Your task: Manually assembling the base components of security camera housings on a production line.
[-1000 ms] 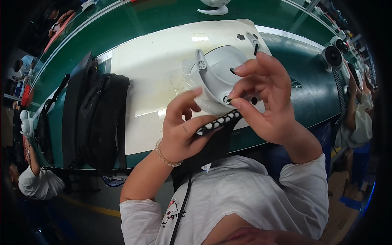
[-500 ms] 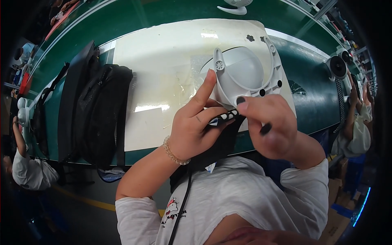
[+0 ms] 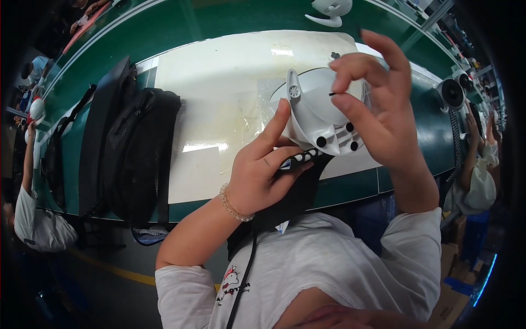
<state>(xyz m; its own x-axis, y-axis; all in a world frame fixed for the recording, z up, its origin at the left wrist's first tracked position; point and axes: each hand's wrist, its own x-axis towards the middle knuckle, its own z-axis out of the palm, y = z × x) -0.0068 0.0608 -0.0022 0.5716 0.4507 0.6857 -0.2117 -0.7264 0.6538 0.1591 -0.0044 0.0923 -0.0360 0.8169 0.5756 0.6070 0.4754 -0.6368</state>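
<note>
A white plastic base (image 3: 312, 118) with a rounded, bowl-like part lies underside up on the board. Three round black pads (image 3: 321, 142) sit on its near side. My left hand (image 3: 253, 172) is closed around a black strip with white dots (image 3: 298, 158), its index finger stretched up against the base's left arm. Above the base's right side, my right hand (image 3: 383, 104) is raised. Its thumb and index fingertip pinch a small black piece (image 3: 332, 94), probably another pad, while the other fingers are spread. This hand hides the right part of the base.
A cream board (image 3: 213, 71) covers the middle of the green table (image 3: 424, 129). Black bags (image 3: 143, 148) stand along its left side. Another white device (image 3: 332, 8) is at the far edge, a black round fan-like part (image 3: 452, 92) at the right. People work on both sides.
My right hand has lifted off the base, moving up and away, with a small black piece between its fingertips. The near pads now show uncovered. My left hand has barely moved.
</note>
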